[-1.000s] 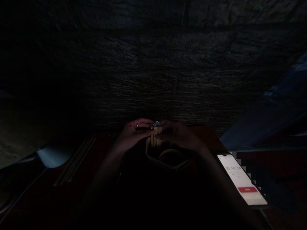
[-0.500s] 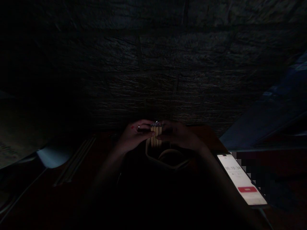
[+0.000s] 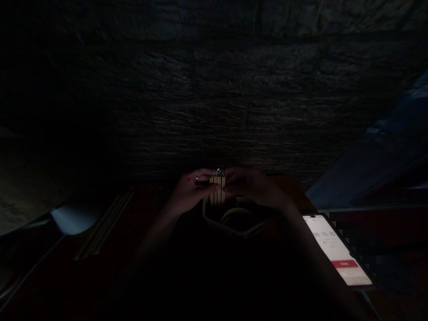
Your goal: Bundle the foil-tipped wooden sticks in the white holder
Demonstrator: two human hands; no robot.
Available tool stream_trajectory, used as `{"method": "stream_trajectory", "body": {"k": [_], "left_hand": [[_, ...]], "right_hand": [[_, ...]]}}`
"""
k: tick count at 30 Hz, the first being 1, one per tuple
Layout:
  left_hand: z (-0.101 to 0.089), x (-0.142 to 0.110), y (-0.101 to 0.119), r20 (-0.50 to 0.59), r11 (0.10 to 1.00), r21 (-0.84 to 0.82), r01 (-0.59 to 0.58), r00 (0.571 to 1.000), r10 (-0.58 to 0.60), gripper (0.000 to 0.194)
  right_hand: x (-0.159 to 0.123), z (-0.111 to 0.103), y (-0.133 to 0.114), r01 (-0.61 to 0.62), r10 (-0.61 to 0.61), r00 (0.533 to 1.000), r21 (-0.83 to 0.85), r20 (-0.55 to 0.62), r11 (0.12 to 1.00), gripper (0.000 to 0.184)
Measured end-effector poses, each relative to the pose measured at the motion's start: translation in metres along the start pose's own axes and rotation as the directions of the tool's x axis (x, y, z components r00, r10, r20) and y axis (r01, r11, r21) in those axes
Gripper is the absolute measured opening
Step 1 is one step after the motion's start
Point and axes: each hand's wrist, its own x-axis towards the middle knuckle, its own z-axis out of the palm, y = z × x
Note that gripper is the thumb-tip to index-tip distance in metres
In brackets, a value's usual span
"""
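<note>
In dim light, a bundle of thin pale sticks (image 3: 217,197) stands upright between my hands, with something shiny, like clear wrapping, at its top. My left hand (image 3: 194,189) is closed on its left side, thumb across the front and a ring on one finger. From the right, my right hand (image 3: 254,187) grips it too, though its fingers are mostly in shadow. The sticks' lower ends reach into a dark open box (image 3: 209,219). A round-rimmed thing (image 3: 239,211) sits inside the box; its kind is too dark to make out.
A lit phone (image 3: 334,249) showing a running timer lies at the right. Several long thin sticks (image 3: 105,225) rest on the dark table (image 3: 50,276) at left, beside a pale object (image 3: 76,218) and a cable (image 3: 33,269). Behind stands a rough block wall (image 3: 217,80).
My left hand has shifted slightly right, its thumb further across the sticks. My right thumb has drawn back to the bundle's right edge, and my right forearm now covers part of the phone's left edge.
</note>
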Motion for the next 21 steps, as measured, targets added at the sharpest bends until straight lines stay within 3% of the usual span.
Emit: {"method": "stream_trajectory", "body": {"k": [9,13,21], "left_hand": [[0.0009,0.0003,-0.0007,-0.006,0.999,0.037,0.019,1.0,-0.019,0.035],[-0.0002,0.0013,-0.0011,0.038,0.999,0.036,0.008,0.999,-0.01,0.033],[-0.0028,0.0037,-0.0057,0.152,0.993,0.111,-0.036,0.988,0.019,0.027]], "right_hand": [[-0.0007,0.005,-0.0051,0.008,-0.01,0.999,-0.049,-0.045,0.999,0.015],[-0.0002,0.0055,-0.0027,-0.025,0.022,0.998,-0.052,-0.056,0.998,0.029],[-0.0002,0.0031,-0.0006,-0.059,0.059,0.998,0.009,-0.018,0.998,0.032]]}}
